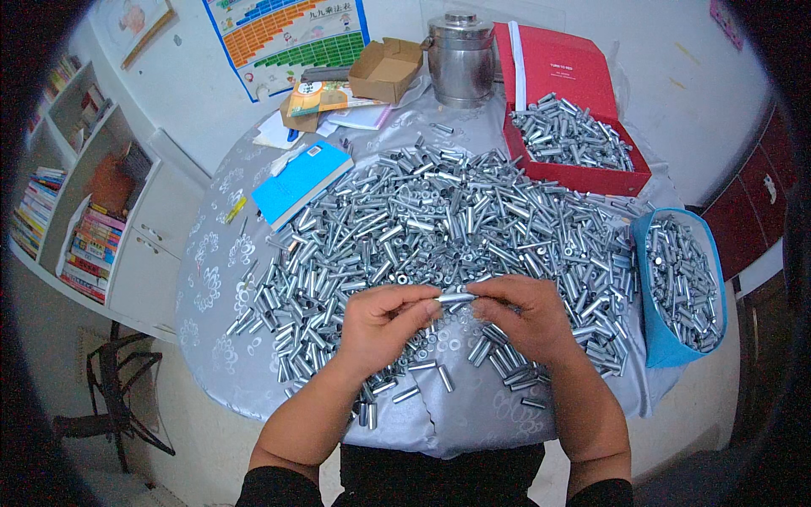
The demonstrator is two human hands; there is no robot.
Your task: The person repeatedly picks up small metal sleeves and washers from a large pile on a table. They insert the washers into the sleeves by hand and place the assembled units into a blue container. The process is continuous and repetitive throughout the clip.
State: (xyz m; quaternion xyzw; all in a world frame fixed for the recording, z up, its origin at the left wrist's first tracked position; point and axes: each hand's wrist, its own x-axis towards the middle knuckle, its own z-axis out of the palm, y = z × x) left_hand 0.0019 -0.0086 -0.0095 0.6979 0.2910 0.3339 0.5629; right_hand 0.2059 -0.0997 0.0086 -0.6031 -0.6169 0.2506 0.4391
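Between my two hands is a short shiny metal sleeve (455,297), held level above the near part of the pile. My left hand (388,323) pinches its left end between thumb and fingers. At the other end, the fingertips of my right hand (527,315) close on it; what else they hold is hidden. Around and beyond both hands spreads a heap of metal sleeves, bolts and washers (393,237). Flat washers (448,344) lie just below the held sleeve. Loose sleeves (446,378) rest nearer to me on the cloth.
A red box (583,179) of metal parts stands at the back right, its lid raised. Right of the heap is a blue fabric bin (656,342), also filled. A blue book (298,184), a yellow tool (236,209), a cardboard box (383,76) and a steel canister (461,66) lie farther back.
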